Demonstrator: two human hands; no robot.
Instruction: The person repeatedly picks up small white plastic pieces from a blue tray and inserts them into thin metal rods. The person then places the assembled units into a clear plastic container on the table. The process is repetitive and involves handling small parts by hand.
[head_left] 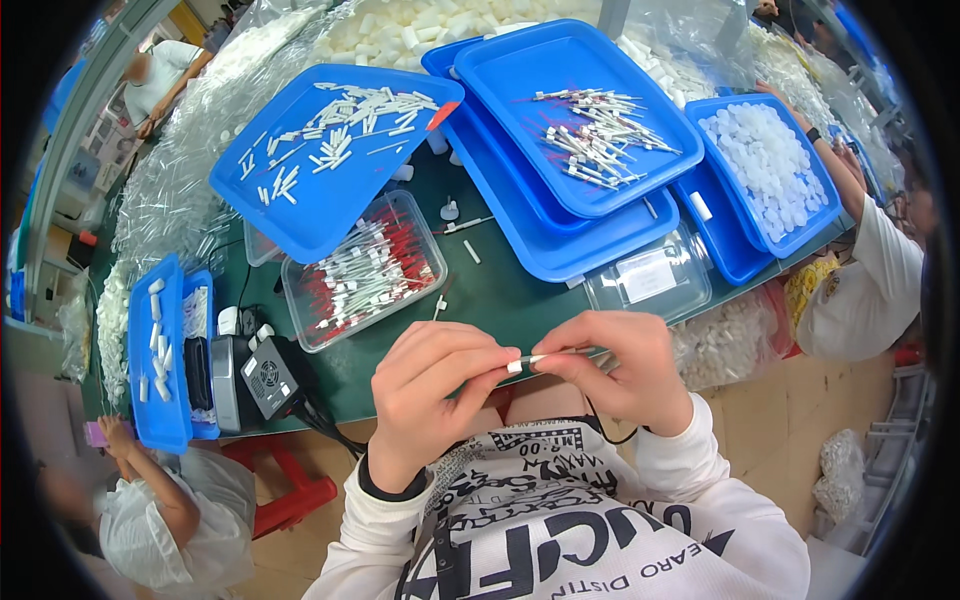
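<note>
- Pinching one end of a thin white tube (524,362), the left hand (432,385) has fingertips closed on it above the table's near edge.
- Meeting it, the right hand (620,368) grips the other end, fingers closed.
- Behind, bare green table (500,290) lies between the clear tub (365,270) and blue trays (575,115).

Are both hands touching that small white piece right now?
Touching. The head view shows the left hand and right hand both pinching the small white piece between fingertips.
</note>
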